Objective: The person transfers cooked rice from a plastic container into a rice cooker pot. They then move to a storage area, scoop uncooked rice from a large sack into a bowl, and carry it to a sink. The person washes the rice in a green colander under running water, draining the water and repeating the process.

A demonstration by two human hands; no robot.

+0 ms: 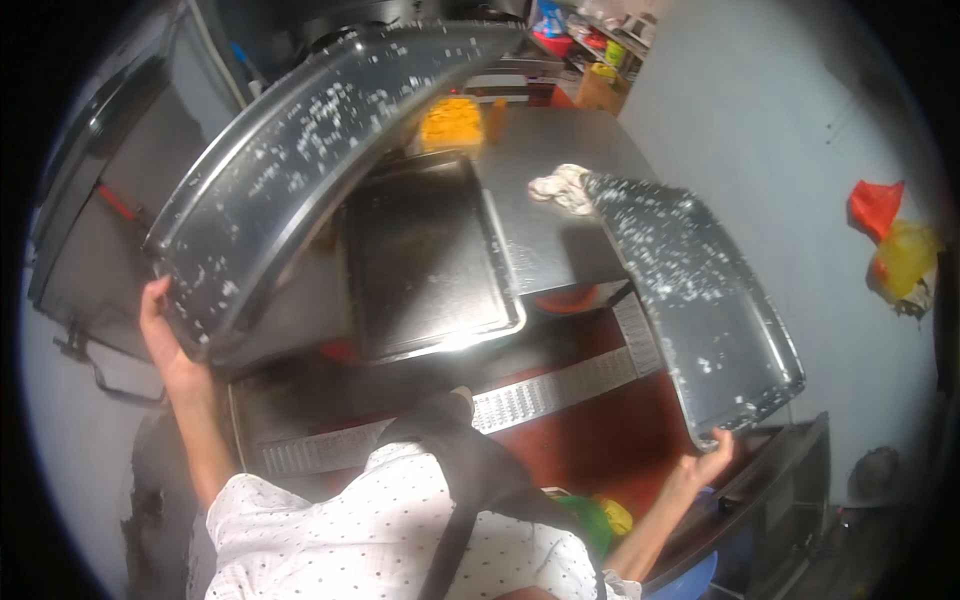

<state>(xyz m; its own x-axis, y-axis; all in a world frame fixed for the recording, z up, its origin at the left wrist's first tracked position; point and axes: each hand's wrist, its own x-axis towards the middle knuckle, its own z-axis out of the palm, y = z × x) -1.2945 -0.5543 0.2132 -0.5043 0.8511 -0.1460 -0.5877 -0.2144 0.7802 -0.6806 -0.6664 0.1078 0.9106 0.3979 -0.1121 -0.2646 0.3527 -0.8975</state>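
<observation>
My left hand (178, 341) grips the near corner of a dark metal baking tray (300, 142), which is raised and tilted on the left. White flecks are scattered over its surface. On the right, my right hand (701, 465) pinches the near corner of a second dark baking tray (690, 262), also strewn with white flecks and held at a slant. Between them a third metal tray (427, 255), without such flecks, rests at the near left part of a metal table (547, 142). A crumpled white cloth (561, 189) touches the far corner of the right tray.
A tub of yellow-orange material (451, 124) stands at the table's far side. A pale wall (735, 112) closes off the right, with red and yellow plastic bags (904, 247) hanging there. A perforated metal strip (525, 401) runs below the table. Cluttered shelves (611, 45) stand beyond.
</observation>
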